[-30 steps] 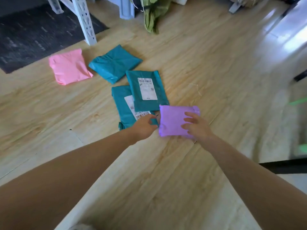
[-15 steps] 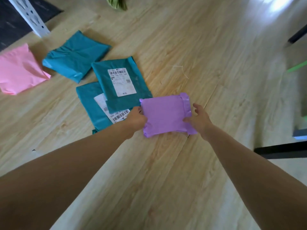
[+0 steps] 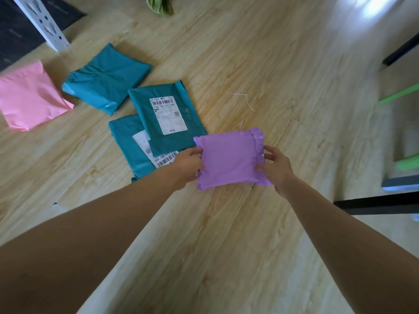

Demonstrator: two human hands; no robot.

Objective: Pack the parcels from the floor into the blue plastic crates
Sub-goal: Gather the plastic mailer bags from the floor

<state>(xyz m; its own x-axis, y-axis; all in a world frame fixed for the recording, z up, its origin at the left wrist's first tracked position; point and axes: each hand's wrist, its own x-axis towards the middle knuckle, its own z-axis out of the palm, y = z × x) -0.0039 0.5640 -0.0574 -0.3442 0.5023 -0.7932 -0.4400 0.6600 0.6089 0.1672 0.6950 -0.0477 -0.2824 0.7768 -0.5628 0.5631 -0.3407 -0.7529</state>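
Five soft parcels. One purple parcel [image 3: 229,159] is gripped at opposite edges by the left hand [image 3: 186,165] and right hand [image 3: 275,168], over the wooden floor [image 3: 226,234]. Three are teal: a plain teal parcel [image 3: 106,78] and two overlapping ones with barcoded white labels. The top teal parcel [image 3: 192,123] reads roughly "104 164 H21 580"; the text on the lower teal parcel [image 3: 124,141] is unreadable. One pink parcel [image 3: 29,98] lies on the floor.

Upper labelled parcel [image 3: 167,116] as landmark, lying across a lower labelled parcel [image 3: 127,146]. Behind-left of it, an unlabelled parcel [image 3: 106,78]; farther left, a crumpled parcel [image 3: 29,96]. Just right and nearer — a held parcel [image 3: 229,157], between left hand [image 3: 186,165] and right hand [image 3: 276,168].
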